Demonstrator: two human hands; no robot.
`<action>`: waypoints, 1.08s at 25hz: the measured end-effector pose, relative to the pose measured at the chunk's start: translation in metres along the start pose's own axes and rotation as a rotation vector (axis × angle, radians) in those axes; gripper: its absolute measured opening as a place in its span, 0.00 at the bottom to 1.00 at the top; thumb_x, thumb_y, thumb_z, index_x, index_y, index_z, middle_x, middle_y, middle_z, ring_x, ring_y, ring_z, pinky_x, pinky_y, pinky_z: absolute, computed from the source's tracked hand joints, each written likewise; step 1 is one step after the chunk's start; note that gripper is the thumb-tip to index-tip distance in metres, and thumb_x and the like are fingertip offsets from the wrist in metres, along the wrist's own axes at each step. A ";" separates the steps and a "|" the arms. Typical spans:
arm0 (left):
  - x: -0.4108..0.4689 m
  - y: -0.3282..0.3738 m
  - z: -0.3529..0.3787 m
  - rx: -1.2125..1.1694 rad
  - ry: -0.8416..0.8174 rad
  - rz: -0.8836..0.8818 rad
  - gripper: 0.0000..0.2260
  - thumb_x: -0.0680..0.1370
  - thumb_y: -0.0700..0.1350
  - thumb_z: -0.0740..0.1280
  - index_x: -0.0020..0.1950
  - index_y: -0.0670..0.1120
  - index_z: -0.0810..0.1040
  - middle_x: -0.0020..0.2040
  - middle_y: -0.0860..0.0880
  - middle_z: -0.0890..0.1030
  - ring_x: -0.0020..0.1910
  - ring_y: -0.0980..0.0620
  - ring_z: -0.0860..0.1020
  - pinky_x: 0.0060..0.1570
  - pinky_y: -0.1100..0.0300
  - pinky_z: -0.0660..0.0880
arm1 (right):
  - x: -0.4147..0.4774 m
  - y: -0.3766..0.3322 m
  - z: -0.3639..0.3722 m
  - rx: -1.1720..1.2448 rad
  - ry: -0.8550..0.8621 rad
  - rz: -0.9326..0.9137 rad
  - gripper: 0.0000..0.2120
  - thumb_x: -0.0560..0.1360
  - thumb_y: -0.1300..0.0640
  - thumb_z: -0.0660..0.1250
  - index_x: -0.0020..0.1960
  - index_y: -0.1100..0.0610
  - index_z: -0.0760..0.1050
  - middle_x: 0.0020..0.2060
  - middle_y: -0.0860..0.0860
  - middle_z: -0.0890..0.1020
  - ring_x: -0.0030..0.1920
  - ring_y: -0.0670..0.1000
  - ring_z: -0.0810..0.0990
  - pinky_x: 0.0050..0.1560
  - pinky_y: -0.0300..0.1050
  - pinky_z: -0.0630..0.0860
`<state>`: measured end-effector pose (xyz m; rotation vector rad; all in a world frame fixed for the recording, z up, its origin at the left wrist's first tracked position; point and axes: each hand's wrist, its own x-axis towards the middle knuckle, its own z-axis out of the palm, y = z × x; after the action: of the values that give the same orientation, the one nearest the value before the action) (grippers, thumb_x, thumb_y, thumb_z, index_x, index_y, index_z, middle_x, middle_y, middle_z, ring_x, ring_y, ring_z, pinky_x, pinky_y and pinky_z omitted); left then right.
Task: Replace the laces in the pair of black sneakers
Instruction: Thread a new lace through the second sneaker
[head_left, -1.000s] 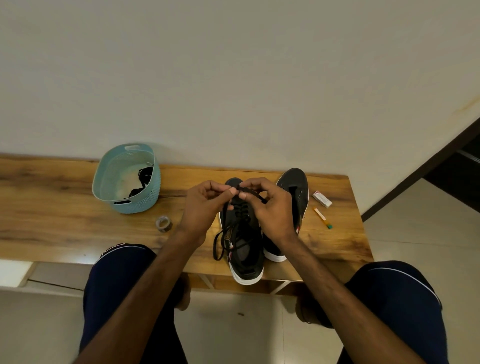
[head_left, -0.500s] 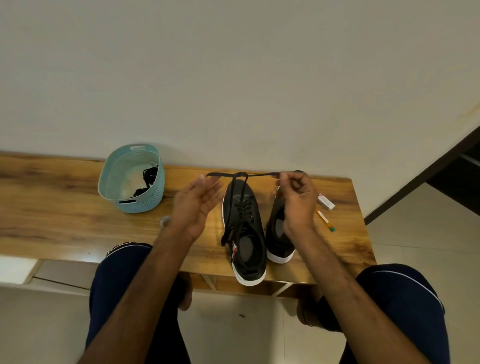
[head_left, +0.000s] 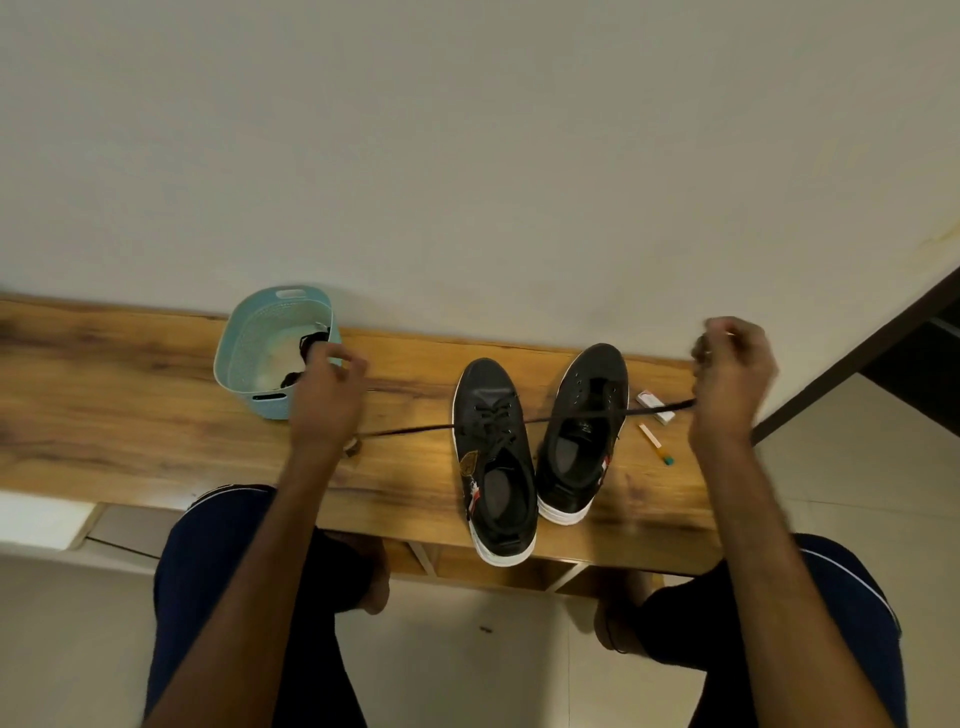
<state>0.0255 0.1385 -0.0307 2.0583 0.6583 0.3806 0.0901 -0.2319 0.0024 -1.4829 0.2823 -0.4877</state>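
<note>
Two black sneakers are seen side by side on one wooden bench (head_left: 130, 415): the nearer sneaker (head_left: 501, 467) and the farther sneaker (head_left: 582, 431). One lace (head_left: 415, 429) is stretched taut from the nearer sneaker's eyelets. One end is hidden under the left hand (head_left: 327, 400), whose fingers are loosely curled and whose grip cannot be told. The other end is clamped in the right hand (head_left: 732, 379). Both hands are raised and spread wide apart.

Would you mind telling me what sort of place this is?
Probably a room in a home: a wooden table against a plain wall, a tiled floor, and a small basket beside the sneakers.
</note>
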 end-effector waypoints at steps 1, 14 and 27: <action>-0.011 -0.001 0.009 0.266 -0.167 0.139 0.09 0.80 0.53 0.65 0.52 0.49 0.75 0.41 0.54 0.78 0.39 0.53 0.76 0.43 0.55 0.75 | -0.010 0.007 0.008 -0.262 -0.191 -0.149 0.04 0.79 0.57 0.66 0.53 0.53 0.78 0.43 0.47 0.81 0.41 0.44 0.79 0.39 0.39 0.75; -0.050 -0.006 0.052 0.844 -1.072 0.317 0.19 0.72 0.55 0.75 0.59 0.50 0.79 0.56 0.48 0.75 0.55 0.49 0.76 0.56 0.53 0.75 | -0.095 0.036 0.047 -1.232 -1.165 -0.475 0.17 0.72 0.36 0.70 0.49 0.49 0.74 0.50 0.45 0.77 0.54 0.47 0.73 0.48 0.47 0.74; -0.021 0.009 -0.006 0.312 -0.423 0.301 0.05 0.77 0.51 0.70 0.44 0.54 0.84 0.35 0.58 0.82 0.40 0.61 0.79 0.42 0.58 0.73 | -0.037 0.005 0.004 -0.925 -0.792 -0.351 0.07 0.79 0.49 0.66 0.49 0.49 0.82 0.48 0.45 0.78 0.48 0.47 0.76 0.49 0.49 0.77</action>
<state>0.0088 0.1263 -0.0204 2.4431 0.1560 0.0006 0.0601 -0.2110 -0.0068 -2.5142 -0.4587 0.0259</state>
